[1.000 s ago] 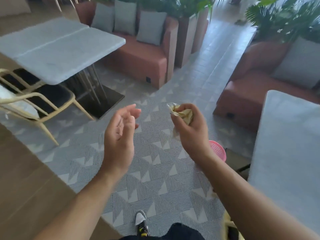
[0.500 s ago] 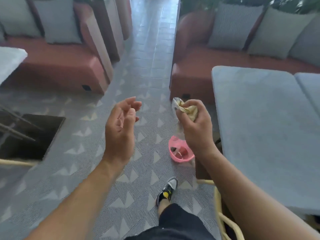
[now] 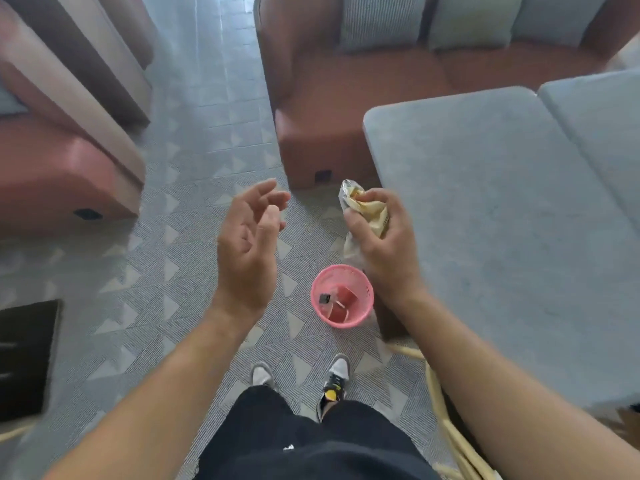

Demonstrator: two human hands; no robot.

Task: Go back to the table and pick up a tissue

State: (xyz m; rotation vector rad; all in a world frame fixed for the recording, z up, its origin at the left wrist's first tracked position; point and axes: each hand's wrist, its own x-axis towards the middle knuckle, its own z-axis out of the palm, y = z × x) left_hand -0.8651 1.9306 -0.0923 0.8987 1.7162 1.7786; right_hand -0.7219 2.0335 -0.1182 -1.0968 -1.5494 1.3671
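A crumpled wrapper (image 3: 367,211) is gripped above a pink bin (image 3: 342,296).

The wrapper is clenched in the right hand (image 3: 384,244), held in the air just beside the grey desk (image 3: 502,220). The left hand (image 3: 247,247) is held relaxed with nothing in it, fingers loosely spread. The bin is seen on the patterned floor (image 3: 156,289), with red and dark scraps inside.

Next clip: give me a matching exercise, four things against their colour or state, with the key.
Things:
1. left hand
2. right hand
3. bin
4. table

States:
A. pink, on the floor
B. grey top
C. open, holds nothing
D. grips a crumpled wrapper

Pairs: 1-C, 2-D, 3-A, 4-B
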